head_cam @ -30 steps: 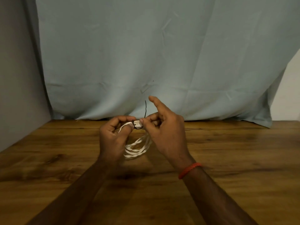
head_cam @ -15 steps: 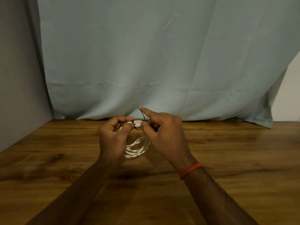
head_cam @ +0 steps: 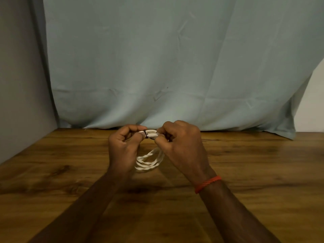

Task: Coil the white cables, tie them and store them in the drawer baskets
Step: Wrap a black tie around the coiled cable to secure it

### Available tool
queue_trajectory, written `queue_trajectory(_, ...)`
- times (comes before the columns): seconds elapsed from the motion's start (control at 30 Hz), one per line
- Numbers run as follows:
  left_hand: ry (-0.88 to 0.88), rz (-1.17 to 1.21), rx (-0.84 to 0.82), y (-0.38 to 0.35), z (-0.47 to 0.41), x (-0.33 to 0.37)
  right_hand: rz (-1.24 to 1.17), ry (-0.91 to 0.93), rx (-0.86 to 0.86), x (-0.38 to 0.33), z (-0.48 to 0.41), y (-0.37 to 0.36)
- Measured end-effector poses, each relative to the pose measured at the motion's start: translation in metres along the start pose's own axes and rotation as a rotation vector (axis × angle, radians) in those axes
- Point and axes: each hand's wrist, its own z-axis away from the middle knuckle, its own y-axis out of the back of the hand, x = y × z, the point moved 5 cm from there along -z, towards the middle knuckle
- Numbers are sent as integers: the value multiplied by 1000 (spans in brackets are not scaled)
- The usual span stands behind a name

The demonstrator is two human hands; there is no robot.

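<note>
Head cam: both hands are up over the wooden table [head_cam: 245, 172], toward its far edge. The white cable [head_cam: 149, 161] is coiled into a few loops, and the top of the coil is bunched tight between the two hands. The left hand [head_cam: 122, 146] has thumb and forefinger curled in, pinching the left end of that bunch, right by a thin dark band [head_cam: 145, 135] that goes round it. The right hand [head_cam: 180, 146] pinches the right end the same way, other fingers tucked in.

The rest of the loops hang down between the wrists on the near side. Honestly can't tell if they touch the tabletop or sit just over it.

There's a red cord bracelet [head_cam: 207, 184] on the right wrist. Behind the hands a pale blue-grey cloth [head_cam: 157, 58] hangs down to the table's far edge, with a grey wall [head_cam: 17, 85] on the left and a strip of white wall [head_cam: 313, 102] far right.
</note>
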Motion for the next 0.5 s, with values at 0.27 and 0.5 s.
queue_trajectory(0.27,-21,29,-86,-3,4,1,91,110,-7,-8,-1,3)
queue_trajectory(0.5,9,53,-68,2,-1,-7,-161,6,-159,3,-7,0)
